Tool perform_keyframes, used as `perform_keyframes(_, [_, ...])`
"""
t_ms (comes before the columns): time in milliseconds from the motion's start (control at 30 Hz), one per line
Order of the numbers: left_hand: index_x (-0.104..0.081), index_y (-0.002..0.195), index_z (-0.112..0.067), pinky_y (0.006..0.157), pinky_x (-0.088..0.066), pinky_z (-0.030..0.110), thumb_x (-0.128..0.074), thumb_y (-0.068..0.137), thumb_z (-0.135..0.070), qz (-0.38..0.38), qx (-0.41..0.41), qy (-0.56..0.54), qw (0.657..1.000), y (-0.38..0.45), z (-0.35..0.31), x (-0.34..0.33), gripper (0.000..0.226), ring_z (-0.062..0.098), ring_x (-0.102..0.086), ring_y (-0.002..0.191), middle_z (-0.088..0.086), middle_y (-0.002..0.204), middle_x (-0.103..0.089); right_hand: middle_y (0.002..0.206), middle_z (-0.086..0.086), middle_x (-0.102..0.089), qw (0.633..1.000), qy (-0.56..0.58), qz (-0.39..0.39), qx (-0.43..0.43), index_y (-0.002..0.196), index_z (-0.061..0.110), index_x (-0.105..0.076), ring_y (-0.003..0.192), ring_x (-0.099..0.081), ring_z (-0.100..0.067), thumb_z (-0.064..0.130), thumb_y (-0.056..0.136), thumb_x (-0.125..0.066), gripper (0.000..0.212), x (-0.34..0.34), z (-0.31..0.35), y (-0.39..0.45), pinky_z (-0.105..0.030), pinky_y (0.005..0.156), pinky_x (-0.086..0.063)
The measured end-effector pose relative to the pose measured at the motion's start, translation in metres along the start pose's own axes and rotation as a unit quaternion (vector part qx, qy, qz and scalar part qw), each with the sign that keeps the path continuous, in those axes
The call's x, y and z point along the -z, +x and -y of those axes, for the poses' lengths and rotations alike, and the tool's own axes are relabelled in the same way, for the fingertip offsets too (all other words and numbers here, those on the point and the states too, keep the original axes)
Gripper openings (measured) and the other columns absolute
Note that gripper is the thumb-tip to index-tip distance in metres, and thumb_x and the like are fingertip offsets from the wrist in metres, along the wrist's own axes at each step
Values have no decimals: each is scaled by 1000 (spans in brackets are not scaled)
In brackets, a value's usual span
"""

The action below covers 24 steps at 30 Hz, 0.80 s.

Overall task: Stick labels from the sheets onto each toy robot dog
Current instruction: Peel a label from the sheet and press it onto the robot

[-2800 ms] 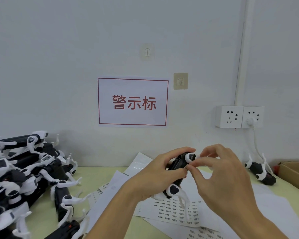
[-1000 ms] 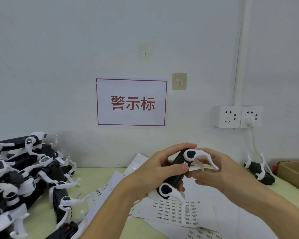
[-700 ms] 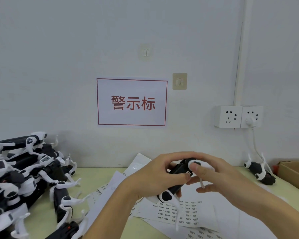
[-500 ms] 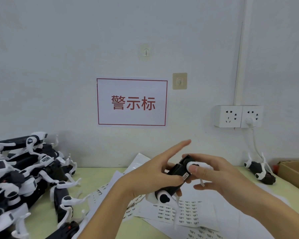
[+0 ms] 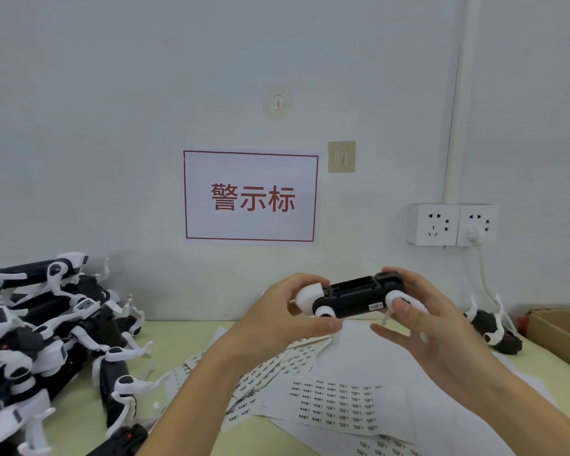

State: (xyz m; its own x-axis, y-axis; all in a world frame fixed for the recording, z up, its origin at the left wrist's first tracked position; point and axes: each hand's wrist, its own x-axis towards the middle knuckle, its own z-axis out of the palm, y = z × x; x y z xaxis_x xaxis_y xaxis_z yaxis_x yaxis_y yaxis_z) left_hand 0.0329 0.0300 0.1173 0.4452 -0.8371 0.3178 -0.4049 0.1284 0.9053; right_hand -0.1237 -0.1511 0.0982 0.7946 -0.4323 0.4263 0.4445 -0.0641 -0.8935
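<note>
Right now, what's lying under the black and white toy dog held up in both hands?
Beneath the black and white toy dog lie white paper label sheets spread on the pale green table. The forearms hide some sheets.

toy robot dog (image 5: pixel 352 299) turned from upright to level | label (image 5: pixel 376 306) now facing camera

I work at a small assembly or packing station, a labelling bench in a workshop rather than a home. A heap of identical black-and-white toy robot dogs (image 5: pixel 46 337) crowds my left side, sheets of small printed labels (image 5: pixel 339 403) cover the pale green table (image 5: pixel 178 337), and a red-bordered sign (image 5: pixel 250 196) (three large Chinese characters) is stuck on the bare white wall beside surface-mounted sockets (image 5: pixel 453 224). A cardboard box (image 5: pixel 563 334) waits at right.
</note>
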Motion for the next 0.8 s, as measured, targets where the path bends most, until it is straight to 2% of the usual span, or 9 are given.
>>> perform_keyframes(67, [-61, 121, -31, 85, -54, 25, -86, 73, -13, -12, -10, -23, 1000, 0, 1, 1, 57, 10, -69, 97, -10, 107, -69, 129, 3, -64, 1000, -19, 22, 10, 114, 29, -68, 114, -65, -19, 16, 66, -84, 53, 5, -1, 1, -45, 95, -50])
perform_keyframes(167, [-57, 121, -27, 83, -54, 28, -79, 73, 4, 2, -45, -45, 998, 1, 1, 1, 62, 18, -66, 105, -1, 120, -65, 130, 7, -64, 994, -89, 49, 28, 108, 29, -64, 122, -60, -18, -8, 63, -84, 61, 13, -1, 3, -34, 82, -55])
perform_keyframes(233, [-57, 119, -30, 84, -57, 33, -76, 71, 7, 10, -59, -36, 998, 1, 0, 0, 64, 22, -64, 108, -1, 125, -62, 131, 9, -62, 986, -146, 63, 42, 110, 29, -60, 121, -61, -16, -5, 63, -82, 62, 15, -2, 2, -27, 84, -55])
perform_keyframes(300, [-57, 118, -33, 88, -58, 39, -76, 70, 6, 8, -64, -27, 998, 1, -2, -2, 65, 25, -64, 111, -4, 127, -61, 129, 11, -61, 976, -202, 71, 49, 118, 35, -56, 118, -62, -15, 5, 65, -83, 67, 14, -2, 0, -30, 89, -55])
perform_keyframes(400, [-56, 120, -38, 81, -57, 31, -81, 69, -6, -2, -53, -29, 998, 1, -1, -4, 65, 20, -69, 101, -10, 121, -66, 128, 14, -63, 972, -219, 88, 22, 126, 44, -58, 117, -63, -15, 12, 69, -82, 69, 20, -2, -1, -34, 91, -57])
perform_keyframes(533, [-58, 120, -37, 80, -52, 25, -87, 73, -41, -43, -18, 14, 999, 5, 2, -12, 55, 11, -69, 99, -9, 109, -71, 125, 4, -67, 971, -203, 125, -29, 125, 37, -64, 110, -68, -21, 31, 77, -73, 50, 33, 0, -1, -24, 86, -53])
perform_keyframes(633, [-61, 112, -34, 86, -57, 34, -67, 73, -57, -58, 10, 29, 998, 7, 11, -24, 47, 10, -70, 94, -8, 100, -74, 110, -14, -69, 982, -131, 106, -86, 118, 26, -70, 101, -71, -32, 36, 78, -71, 42, 41, -8, 0, -28, 79, -53])
perform_keyframes(700, [-61, 111, -36, 80, -57, 25, -54, 76, -65, -48, 32, 23, 998, 9, 21, -34, 46, 5, -69, 95, -12, 100, -75, 99, -21, -65, 984, -92, 91, -120, 114, 12, -71, 91, -70, -38, 38, 79, -71, 43, 49, -15, 1, -29, 74, -53])
perform_keyframes(800, [-62, 112, -39, 82, -53, 21, -46, 96, -55, -91, 56, 15, 994, 10, 50, -53, 28, -1, -66, 100, -15, 110, -71, 95, -21, -67, 978, -123, 26, -167, 108, 1, -70, 78, -69, -39, 44, 83, -66, 51, 68, -26, -2, -33, 68, -54])
